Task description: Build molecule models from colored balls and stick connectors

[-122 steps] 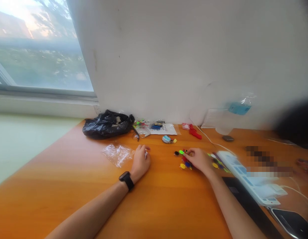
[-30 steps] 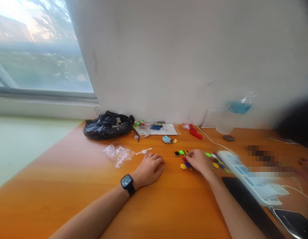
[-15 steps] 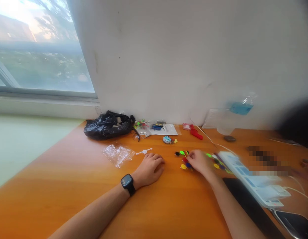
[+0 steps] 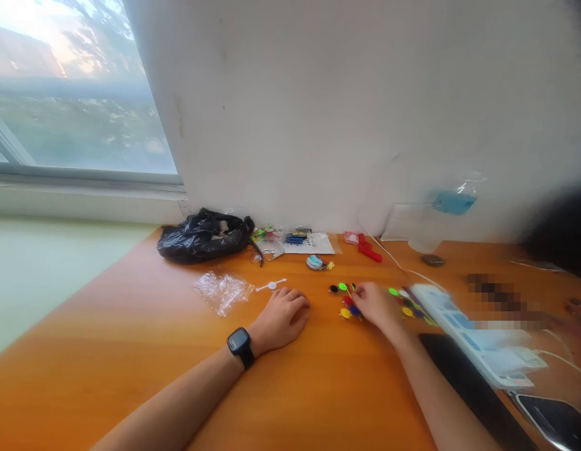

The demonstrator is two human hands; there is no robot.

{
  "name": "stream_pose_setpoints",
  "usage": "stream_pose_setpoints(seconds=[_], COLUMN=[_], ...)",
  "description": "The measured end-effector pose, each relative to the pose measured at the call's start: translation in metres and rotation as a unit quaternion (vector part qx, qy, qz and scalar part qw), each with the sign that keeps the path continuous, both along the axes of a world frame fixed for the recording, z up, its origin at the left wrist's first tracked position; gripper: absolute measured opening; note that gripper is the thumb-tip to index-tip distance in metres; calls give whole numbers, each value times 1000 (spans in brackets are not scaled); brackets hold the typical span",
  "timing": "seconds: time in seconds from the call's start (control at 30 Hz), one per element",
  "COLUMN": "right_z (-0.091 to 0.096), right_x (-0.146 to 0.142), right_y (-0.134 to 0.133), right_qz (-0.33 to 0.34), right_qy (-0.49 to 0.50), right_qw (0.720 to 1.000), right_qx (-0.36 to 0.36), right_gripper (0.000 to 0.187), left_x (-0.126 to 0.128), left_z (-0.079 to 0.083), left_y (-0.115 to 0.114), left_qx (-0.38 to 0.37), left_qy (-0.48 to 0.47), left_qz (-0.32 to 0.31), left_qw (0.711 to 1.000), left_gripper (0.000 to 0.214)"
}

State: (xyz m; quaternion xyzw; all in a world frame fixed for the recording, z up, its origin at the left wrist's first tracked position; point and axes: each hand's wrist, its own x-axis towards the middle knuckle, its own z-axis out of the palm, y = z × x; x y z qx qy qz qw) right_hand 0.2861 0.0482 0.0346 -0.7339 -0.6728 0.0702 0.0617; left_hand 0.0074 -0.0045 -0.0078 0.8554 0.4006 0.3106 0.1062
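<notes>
My left hand, with a black watch at the wrist, lies palm down on the wooden table, fingers stretched out. Just beyond its fingertips is a white double-ended pointer with a round middle. Among small coloured round pieces, my right hand has thumb and fingers pinched together; what they grip is hidden, though a thin yellow bit shows beside them. Around those fingertips lie a black piece, a bright green piece and a yellow piece, with red and blue ones partly covered.
A crumpled clear plastic bag lies left of the pointer, a black bag behind it. Along the wall are a round tin and a red object. At right are a white power strip, a phone and a bottle.
Both hands keep nearly the same place and pose. The whole view has shifted very slightly; nothing on the table has visibly moved.
</notes>
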Motion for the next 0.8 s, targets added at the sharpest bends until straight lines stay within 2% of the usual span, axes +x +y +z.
stream_pose_setpoints(seconds=[0.3, 0.5, 0.67, 0.8], right_z=[-2, -4, 1, -2], right_x=[0, 2, -14, -44], right_y=[0, 4, -7, -27], right_qz=[-8, -17, 66, 159], right_qy=[10, 82, 169, 124], right_qw=[1000, 994, 975, 972], right_qx=[11, 65, 124, 117], right_gripper=[22, 19, 18, 20], left_x=[0, 0, 1, 3], left_z=[0, 1, 0, -1], left_y=[-1, -1, 0, 2], left_qx=[2, -2, -5, 17], left_qy=[-4, -9, -21, -69], left_qz=[-1, -3, 6, 32], left_qw=[1000, 1000, 1000, 997], left_gripper=[15, 15, 21, 25])
